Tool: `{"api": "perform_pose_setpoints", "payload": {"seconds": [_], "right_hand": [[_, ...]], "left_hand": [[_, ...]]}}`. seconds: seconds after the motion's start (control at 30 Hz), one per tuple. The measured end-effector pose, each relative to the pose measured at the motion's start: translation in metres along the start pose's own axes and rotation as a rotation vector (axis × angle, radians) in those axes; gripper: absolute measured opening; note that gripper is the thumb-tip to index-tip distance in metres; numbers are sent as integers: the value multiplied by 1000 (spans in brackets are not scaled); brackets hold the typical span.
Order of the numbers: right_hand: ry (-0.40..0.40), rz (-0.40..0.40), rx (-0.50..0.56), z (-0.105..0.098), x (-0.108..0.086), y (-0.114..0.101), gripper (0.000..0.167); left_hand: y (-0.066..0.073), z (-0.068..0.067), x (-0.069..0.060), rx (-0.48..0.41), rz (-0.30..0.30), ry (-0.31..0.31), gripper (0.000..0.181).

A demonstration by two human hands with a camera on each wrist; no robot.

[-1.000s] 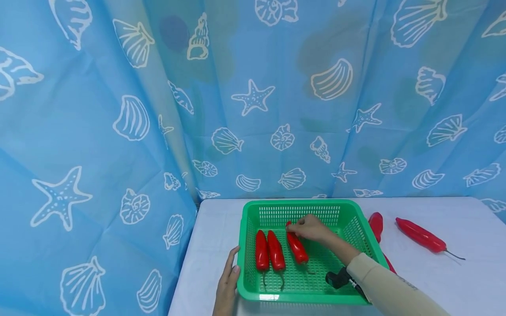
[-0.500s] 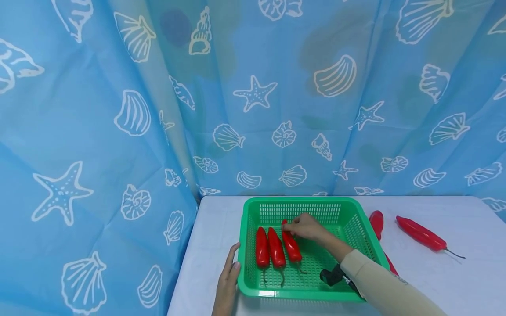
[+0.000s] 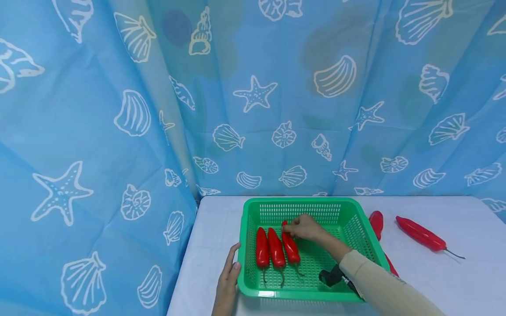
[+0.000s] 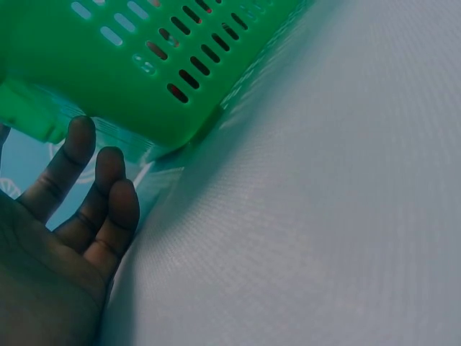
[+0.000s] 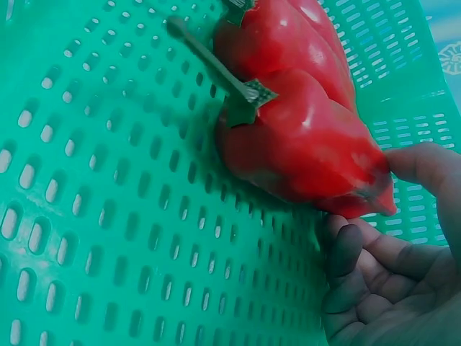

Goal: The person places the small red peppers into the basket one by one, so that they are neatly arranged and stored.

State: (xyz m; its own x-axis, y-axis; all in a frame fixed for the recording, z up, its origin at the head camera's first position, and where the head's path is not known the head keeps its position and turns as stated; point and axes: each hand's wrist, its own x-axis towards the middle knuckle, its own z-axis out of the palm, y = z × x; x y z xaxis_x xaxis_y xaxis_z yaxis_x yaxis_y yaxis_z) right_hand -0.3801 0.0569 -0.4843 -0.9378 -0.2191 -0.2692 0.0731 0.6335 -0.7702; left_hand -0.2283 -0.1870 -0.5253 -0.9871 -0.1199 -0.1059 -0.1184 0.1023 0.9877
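Inside a green plastic basket lie three red chili peppers side by side, stems toward the near edge. My right hand pinches the tip of the rightmost red chili pepper between thumb and fingers; the right wrist view shows this pepper resting on the perforated floor. To its left are the middle pepper and the leftmost pepper. My left hand is at the basket's left side, fingers extended against the rim. In the left wrist view the left hand's fingers look loosely bent beside the basket wall.
On the white table right of the basket lies another red chili pepper. More red peppers sit close against the basket's right wall, partly hidden. A blue shell-print curtain hangs behind and to the left.
The right hand has shifted the pinched pepper slightly left, nearer the middle pepper and straighter beside it. Over the last half second it has barely moved. The left hand stays at the rim.
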Motion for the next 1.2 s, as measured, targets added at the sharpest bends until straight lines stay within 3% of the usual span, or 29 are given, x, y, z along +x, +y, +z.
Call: {"api": "perform_pose_setpoints", "payload": {"seconds": [0.6, 0.73, 0.9, 1.2], "right_hand": [[-13, 0, -16, 0, -2, -6, 47], [-30, -36, -51, -16, -5, -9, 39], [-52, -65, -13, -41, -14, -16, 37], [-77, -190, 36, -80, -55, -24, 34]], "left_hand": [[-1, -3, 1, -30, 0, -19, 50], [-1, -1, 0, -38, 6, -31, 49], [0, 0, 0, -4, 16, -21, 49], [0, 0, -2, 21, 27, -8, 55]]}}
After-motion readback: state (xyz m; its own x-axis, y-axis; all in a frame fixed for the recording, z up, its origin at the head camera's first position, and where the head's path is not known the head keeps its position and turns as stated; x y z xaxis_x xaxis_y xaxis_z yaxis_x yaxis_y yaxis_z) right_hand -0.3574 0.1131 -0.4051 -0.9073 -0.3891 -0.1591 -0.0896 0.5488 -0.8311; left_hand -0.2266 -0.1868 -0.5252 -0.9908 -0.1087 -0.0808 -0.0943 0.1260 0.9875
